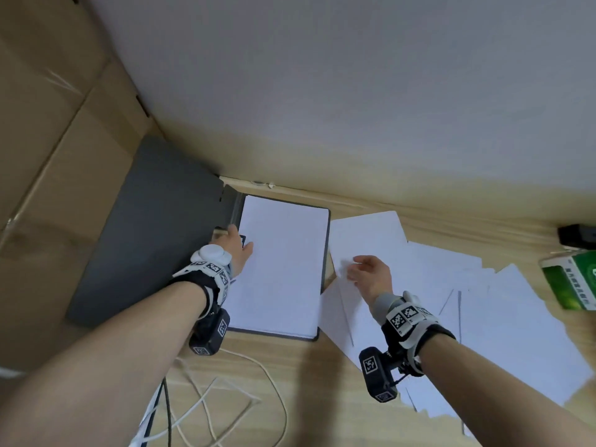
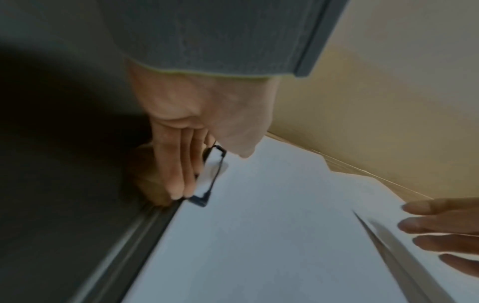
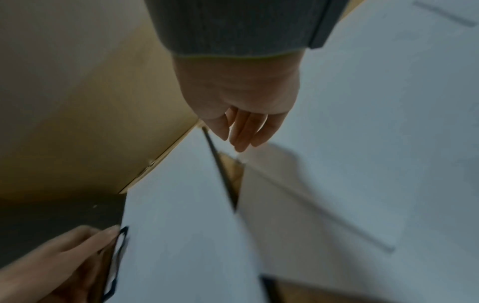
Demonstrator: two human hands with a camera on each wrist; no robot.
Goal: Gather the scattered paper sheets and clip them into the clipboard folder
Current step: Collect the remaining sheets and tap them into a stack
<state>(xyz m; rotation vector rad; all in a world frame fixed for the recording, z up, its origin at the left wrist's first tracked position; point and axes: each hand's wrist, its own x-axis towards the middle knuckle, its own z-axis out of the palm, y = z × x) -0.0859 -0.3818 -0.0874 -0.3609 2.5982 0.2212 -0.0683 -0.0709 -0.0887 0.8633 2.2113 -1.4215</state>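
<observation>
We see our left hand (image 1: 237,245) reaching forward over the open gray clipboard folder (image 1: 154,227), which lies on the counter (image 1: 290,359) by the wall. Its fingers (image 2: 178,174) are bent down onto the black wire clip (image 2: 212,178) at the folder's fold, and the thumb sticks out over the white sheets (image 1: 280,269) that lie flat inside the folder. So this grip is on the clip. Our right hand (image 1: 371,274) is stretched out just right of the folder, over the scattered paper sheets (image 1: 483,317) spread across the counter. Its fingers (image 3: 246,131) point down, loose and a little apart, holding nothing. A green box (image 1: 574,282) sits at the far right, and white cables (image 1: 219,398) lie near us.
</observation>
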